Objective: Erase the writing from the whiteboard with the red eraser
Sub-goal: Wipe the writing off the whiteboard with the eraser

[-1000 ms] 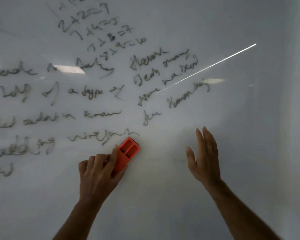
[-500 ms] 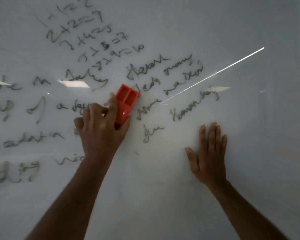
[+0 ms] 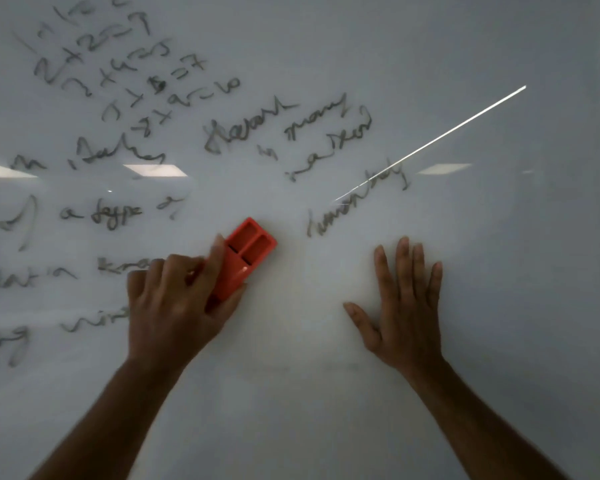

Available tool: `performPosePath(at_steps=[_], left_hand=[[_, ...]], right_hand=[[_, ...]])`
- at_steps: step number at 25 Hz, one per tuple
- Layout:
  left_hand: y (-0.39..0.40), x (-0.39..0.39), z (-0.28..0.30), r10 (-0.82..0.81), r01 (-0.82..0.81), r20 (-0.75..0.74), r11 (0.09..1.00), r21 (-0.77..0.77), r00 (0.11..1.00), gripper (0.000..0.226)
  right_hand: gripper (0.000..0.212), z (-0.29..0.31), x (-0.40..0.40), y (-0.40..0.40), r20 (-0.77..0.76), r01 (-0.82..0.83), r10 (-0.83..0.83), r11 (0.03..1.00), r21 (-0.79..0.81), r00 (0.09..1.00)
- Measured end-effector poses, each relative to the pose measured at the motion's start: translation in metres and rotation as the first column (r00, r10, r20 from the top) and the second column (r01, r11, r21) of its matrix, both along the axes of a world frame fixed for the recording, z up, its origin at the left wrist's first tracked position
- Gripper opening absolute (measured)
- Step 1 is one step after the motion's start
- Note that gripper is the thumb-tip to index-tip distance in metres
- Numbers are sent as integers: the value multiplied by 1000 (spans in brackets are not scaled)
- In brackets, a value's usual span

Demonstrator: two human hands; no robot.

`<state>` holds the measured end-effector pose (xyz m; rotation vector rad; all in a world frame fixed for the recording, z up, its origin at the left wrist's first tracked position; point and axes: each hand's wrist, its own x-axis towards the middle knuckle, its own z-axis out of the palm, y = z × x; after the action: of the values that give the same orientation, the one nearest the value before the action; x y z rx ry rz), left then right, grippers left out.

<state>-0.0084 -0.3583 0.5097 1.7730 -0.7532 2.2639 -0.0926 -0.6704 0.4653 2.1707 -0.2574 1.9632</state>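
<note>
The whiteboard (image 3: 465, 306) fills the head view. Dark handwriting (image 3: 118, 81) covers its upper left and left side, with a few words (image 3: 357, 206) in the middle. My left hand (image 3: 177, 306) grips the red eraser (image 3: 246, 254) and presses it flat on the board just below the middle. The eraser's hollow back faces me and its lower end is hidden by my fingers. My right hand (image 3: 406, 306) lies flat on the board to the right, fingers spread, holding nothing. The strip around the eraser is wiped clean.
Ceiling lights reflect in the board as pale patches (image 3: 155, 170) and one bright diagonal streak (image 3: 430, 143). The board's right and lower parts bear no writing.
The eraser swept up into the middle words, then came back down. Words between the eraser and the upper text are gone. My right hand went from lifted to flat on the board.
</note>
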Motion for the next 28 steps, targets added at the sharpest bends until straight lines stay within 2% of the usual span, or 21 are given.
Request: performPosePath(at_steps=[3, 7, 11, 17, 20, 22, 23, 26, 27, 28], left_hand=[[-1, -1, 51, 38, -53, -83, 980, -190, 996, 65], [-55, -25, 140, -30, -15, -184, 971, -237, 982, 70], [-115, -44, 173, -52, -4, -210, 967, -255, 976, 70], [-179, -72, 167, 59, -65, -144, 997, -39, 988, 73], [-195, -77, 142, 54, -64, 56, 978, 200, 997, 67], [-186, -70, 144, 85, -128, 157, 950, 284, 984, 67], [-178, -66, 151, 101, -132, 139, 961, 242, 985, 67], [-166, -65, 171, 114, -122, -96, 990, -73, 989, 67], [-170, -67, 170, 108, -124, -142, 986, -110, 984, 67], [-175, -70, 166, 98, -109, -138, 991, -75, 985, 68]], right_hand=[[97, 0, 1, -3, 27, -18, 17, 999, 34, 999], [98, -1, 2, -3, 22, -28, 28, 999, 26, 999], [98, -2, 3, -4, 26, -48, 47, 998, 27, 999], [96, -1, -1, -2, 10, -38, 38, 999, 29, 999], [97, -1, -1, -2, 0, -34, 34, 999, 43, 999], [97, -1, -2, -2, 1, -35, 35, 999, 42, 999], [96, -1, -2, -3, 4, -38, 38, 998, 39, 999], [96, -1, -1, -3, 11, -45, 45, 998, 38, 999], [97, -1, 0, -3, 13, -43, 43, 998, 37, 999], [97, -1, 0, -2, 14, -41, 40, 998, 37, 999]])
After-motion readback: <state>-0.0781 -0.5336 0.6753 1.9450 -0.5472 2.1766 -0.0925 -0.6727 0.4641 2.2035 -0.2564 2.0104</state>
